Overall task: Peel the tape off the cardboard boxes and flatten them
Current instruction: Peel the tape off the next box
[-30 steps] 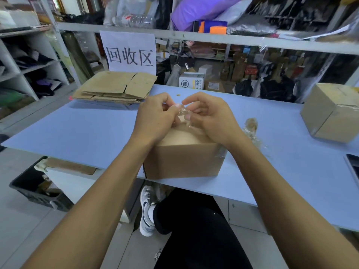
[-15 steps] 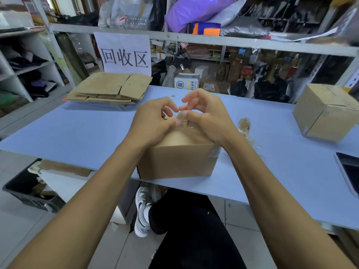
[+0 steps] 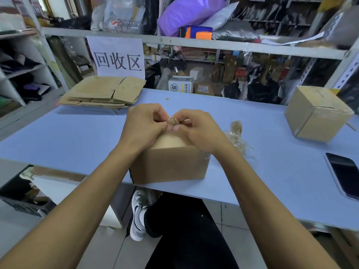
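Box (image 3: 169,164) sits at the near edge of the blue table (image 3: 77,136), closed, directly before the person. Both hands rest over its top: left hand (image 3: 143,123) and right hand (image 3: 198,129) together pinch a small wad of tape (image 3: 172,120) between their fingertips. Peeled tape scraps (image 3: 236,133) lie just right of it. Flattened cardboard (image 3: 104,92) is stacked far left; second box (image 3: 316,113) stands far right; phone (image 3: 343,173) lies near the right edge.
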Demonstrator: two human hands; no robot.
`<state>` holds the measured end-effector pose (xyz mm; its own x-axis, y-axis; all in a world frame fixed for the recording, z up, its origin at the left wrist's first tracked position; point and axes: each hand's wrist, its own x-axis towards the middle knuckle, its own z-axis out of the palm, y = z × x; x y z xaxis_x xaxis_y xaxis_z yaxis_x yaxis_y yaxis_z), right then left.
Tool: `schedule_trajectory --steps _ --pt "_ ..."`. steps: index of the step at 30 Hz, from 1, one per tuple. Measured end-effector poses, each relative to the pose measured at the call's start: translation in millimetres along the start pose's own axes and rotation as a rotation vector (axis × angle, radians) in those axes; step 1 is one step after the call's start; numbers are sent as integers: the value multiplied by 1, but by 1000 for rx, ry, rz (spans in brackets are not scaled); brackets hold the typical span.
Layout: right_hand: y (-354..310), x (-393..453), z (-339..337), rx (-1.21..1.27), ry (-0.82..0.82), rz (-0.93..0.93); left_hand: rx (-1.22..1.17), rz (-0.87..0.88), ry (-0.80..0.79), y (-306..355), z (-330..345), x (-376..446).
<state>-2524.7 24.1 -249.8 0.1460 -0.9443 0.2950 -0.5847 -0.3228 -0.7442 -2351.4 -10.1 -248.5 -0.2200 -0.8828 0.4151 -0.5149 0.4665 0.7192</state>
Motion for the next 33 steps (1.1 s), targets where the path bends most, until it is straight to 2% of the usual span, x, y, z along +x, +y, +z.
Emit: schedule_trajectory --steps 4,7,12,15,21,25,29,33 --pt "4 -1 1 -1 156 29 -53 10 -32 0 -1 2" --pt "8 -1 -1 167 299 117 -83 89 -107 2 -1 -1" --pt "9 -3 1 335 443 113 19 130 -220 3 1 -2" --pt "8 -5 -1 318 418 81 112 110 -260 5 3 -2" --pt "6 -15 -5 221 420 150 124 62 -247 5 3 -2" --pt "3 -13 -3 -42 329 122 136 71 -247 4 5 -2" --pt "-3 -4 -5 -354 184 208 144 82 -264 3 4 -1" --pt "-12 -8 -5 -392 143 161 194 96 -250 3 4 -2"
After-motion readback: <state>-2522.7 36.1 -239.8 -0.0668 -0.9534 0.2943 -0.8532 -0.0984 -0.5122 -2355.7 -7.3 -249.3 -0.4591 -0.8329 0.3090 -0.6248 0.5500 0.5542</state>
